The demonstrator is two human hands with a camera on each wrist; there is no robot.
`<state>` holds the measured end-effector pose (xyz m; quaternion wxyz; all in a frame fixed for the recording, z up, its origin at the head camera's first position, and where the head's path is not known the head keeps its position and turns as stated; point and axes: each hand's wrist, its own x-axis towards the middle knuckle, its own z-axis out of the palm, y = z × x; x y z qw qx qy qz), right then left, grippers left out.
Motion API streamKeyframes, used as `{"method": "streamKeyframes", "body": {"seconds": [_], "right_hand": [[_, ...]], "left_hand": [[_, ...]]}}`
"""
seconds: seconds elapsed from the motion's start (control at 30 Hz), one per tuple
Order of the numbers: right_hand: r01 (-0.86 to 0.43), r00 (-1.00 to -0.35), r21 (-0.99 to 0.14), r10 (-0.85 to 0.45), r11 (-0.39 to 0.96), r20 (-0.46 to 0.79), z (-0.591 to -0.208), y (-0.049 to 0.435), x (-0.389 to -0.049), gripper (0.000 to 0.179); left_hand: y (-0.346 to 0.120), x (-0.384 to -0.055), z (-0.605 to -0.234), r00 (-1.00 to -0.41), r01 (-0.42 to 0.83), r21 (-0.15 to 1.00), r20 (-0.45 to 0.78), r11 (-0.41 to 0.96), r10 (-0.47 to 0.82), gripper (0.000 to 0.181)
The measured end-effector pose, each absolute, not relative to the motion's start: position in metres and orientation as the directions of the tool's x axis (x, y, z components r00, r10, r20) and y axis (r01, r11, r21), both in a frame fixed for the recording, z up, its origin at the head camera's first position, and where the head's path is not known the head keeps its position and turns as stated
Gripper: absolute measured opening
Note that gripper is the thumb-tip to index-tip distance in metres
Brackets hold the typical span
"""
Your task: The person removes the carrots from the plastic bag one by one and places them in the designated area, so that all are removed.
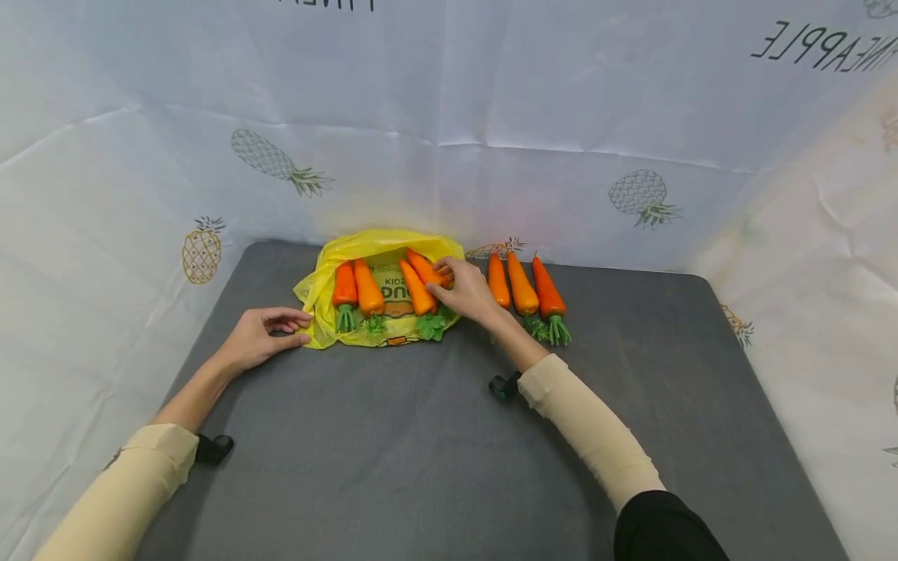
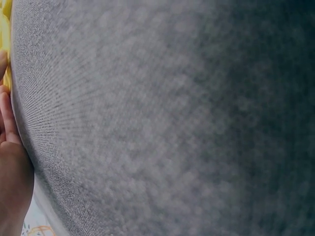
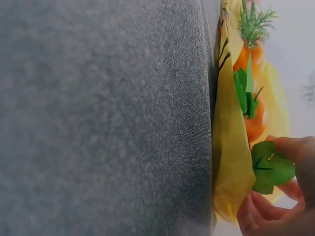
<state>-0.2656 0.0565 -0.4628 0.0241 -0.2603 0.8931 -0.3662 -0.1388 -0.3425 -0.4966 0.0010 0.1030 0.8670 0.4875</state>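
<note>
A yellow plastic bag (image 1: 319,292) lies on the grey table with its mouth facing me. Several orange toy carrots with green tops lie in it, among them a carrot (image 1: 344,284) at the left and another carrot (image 1: 417,290) nearer the right. My left hand (image 1: 259,336) pinches the bag's left front edge between thumb and fingers. At the bag's right side my right hand (image 1: 466,290) grips a carrot (image 1: 423,266) whose tip points up and left. Its green leaf (image 3: 272,168) shows beside the fingers in the right wrist view.
To the right of the bag three more carrots lie side by side on the grey tabletop (image 1: 393,436): a left carrot (image 1: 497,280), a middle carrot (image 1: 522,285) and a right carrot (image 1: 549,290). A white curtain (image 1: 449,179) with pineapple prints hangs right behind the table.
</note>
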Motion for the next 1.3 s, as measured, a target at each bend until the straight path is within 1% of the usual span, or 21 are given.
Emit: {"method": "streamKeyframes", "body": {"seconds": [0.3,0.9,1.3], "right_hand": [[-0.395,-0.885,-0.666,-0.455,0.633,0.094,-0.47,0.053,-0.27,0.04],[-0.42,-0.879,-0.686,-0.453,0.594,0.147,-0.464,0.062,-0.265,0.035],[-0.433,-0.86,-0.722,-0.487,0.54,0.151,-0.445,0.077,-0.255,0.036]], "left_hand": [[-0.342,-0.137,-0.496,-0.982,0.165,0.834,0.089,0.527,0.166,0.03],[-0.342,-0.138,-0.496,-0.981,0.172,0.833,0.097,0.526,0.168,0.03],[-0.344,-0.14,-0.497,-0.982,0.165,0.828,0.085,0.536,0.17,0.029]]}}
